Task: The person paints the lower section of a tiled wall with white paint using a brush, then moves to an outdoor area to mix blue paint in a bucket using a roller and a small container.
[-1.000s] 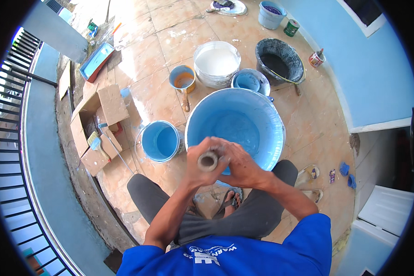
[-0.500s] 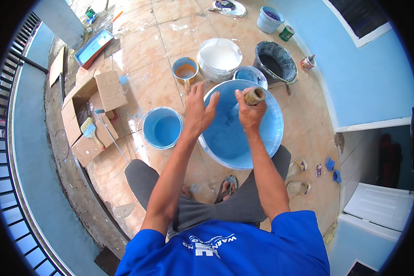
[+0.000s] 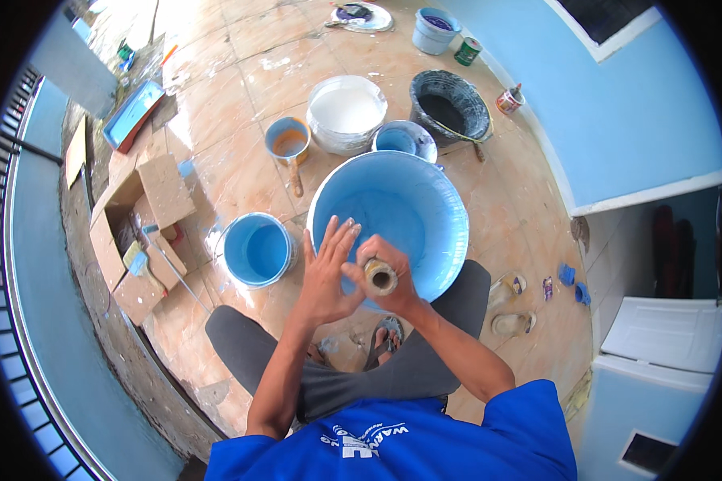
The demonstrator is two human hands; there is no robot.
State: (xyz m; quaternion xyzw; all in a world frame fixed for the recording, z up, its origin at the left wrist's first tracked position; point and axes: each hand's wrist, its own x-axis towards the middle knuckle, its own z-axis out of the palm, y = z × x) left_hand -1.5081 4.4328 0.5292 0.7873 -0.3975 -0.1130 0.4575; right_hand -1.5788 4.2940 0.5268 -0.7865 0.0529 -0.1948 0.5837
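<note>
A large round tub (image 3: 437, 192) with light blue paint inside stands on the floor between my knees. My right hand (image 3: 399, 268) is closed round a brownish, hollow-ended stick (image 3: 380, 279) at the tub's near edge. I see the stick almost end-on, so its lower part is hidden. My left hand (image 3: 326, 276) is open with its fingers spread, over the tub's near left rim and close beside the stick. Left of the tub is a smaller bucket (image 3: 257, 250) of blue paint.
Beyond the tub stand a white paint bucket (image 3: 346, 120), an orange-stained pot (image 3: 288, 142), a small blue-paint container (image 3: 405, 140) and a black bucket (image 3: 453, 104). An opened cardboard box (image 3: 164, 192) with a brush (image 3: 140, 263) lies left. Sandals (image 3: 512, 322) rest at right.
My right hand has brought the stick from the middle of the tub toward me and left. My left hand has come lower, nearer the stick. The view has shifted slightly.
</note>
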